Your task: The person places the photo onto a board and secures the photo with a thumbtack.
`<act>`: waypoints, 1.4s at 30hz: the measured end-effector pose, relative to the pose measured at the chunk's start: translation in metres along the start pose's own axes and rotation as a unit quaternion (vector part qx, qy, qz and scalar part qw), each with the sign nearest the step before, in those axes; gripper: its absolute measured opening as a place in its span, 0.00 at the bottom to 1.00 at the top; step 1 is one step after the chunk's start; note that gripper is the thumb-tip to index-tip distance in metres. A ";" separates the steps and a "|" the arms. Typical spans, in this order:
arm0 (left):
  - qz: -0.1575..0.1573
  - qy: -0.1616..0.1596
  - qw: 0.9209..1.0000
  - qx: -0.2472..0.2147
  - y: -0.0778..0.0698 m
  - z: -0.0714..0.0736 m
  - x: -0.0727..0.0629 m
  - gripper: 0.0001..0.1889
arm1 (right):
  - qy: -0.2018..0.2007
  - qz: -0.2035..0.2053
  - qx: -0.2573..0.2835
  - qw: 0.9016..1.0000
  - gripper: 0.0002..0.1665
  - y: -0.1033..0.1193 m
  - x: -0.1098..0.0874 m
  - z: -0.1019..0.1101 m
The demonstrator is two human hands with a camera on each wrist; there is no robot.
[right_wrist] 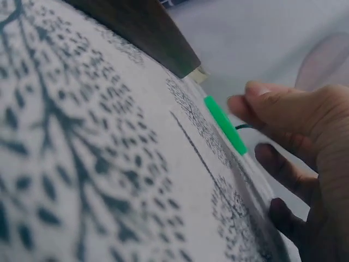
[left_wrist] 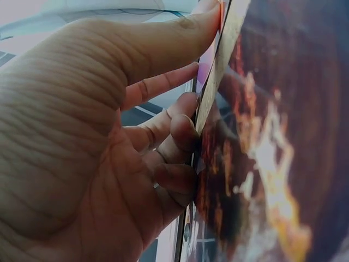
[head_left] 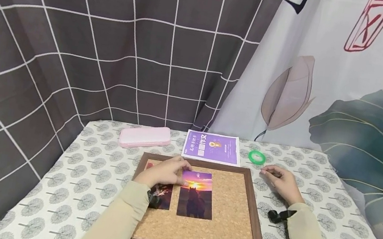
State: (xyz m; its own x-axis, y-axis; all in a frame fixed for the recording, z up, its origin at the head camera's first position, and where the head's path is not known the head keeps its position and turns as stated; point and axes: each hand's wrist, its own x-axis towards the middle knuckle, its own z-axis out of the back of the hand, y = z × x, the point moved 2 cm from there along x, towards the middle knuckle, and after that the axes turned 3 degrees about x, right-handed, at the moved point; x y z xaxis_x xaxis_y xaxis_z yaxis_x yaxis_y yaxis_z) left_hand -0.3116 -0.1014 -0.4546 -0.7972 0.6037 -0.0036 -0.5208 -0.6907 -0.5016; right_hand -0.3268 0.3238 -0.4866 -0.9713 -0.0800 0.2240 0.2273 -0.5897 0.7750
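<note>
A cork board (head_left: 226, 207) in a dark brown frame lies on the table. My left hand (head_left: 166, 170) is over its upper left part, with thumb and fingertips touching the upper left of a sunset photo (head_left: 196, 198) that has a dark horse shape. Under that wrist is a second, dark photo (head_left: 165, 198) with bright streaks, partly hidden; it looms large beside my left hand (left_wrist: 103, 131) in the left wrist view. Right of the board, my right hand (head_left: 282, 183) hovers near a green tape roll (head_left: 257, 157), thumb and forefinger close together, nothing visible between them.
Behind the board lies a purple-covered booklet (head_left: 212, 147), with a pink case (head_left: 145, 136) to its left. A tree-print cloth (head_left: 92, 183) covers the table. A dark checked curtain (head_left: 150, 47) and a pale leaf-print curtain (head_left: 300, 40) hang behind.
</note>
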 end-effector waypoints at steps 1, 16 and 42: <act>-0.001 0.001 1.000 0.001 0.000 -0.001 0.000 0.27 | 0.004 0.003 0.004 1.000 0.18 0.002 0.000 0.001; -0.002 0.002 1.000 0.013 0.000 0.002 0.000 0.26 | 0.112 0.148 -0.007 0.982 0.08 0.116 0.032 -0.040; 0.001 0.007 1.000 0.003 0.003 -0.002 0.004 0.26 | 0.287 0.153 0.048 0.944 0.03 0.124 0.029 -0.147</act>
State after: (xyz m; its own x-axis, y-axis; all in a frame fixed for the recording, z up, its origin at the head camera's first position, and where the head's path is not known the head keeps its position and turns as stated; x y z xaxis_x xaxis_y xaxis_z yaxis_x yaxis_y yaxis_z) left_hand -0.3163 -0.1005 -0.4577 -0.7939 0.6078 -0.0160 -0.5215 -0.6943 -0.4960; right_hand -0.3373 0.1299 -0.4707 -0.7306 -0.6739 0.1097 0.4814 -0.3946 0.7826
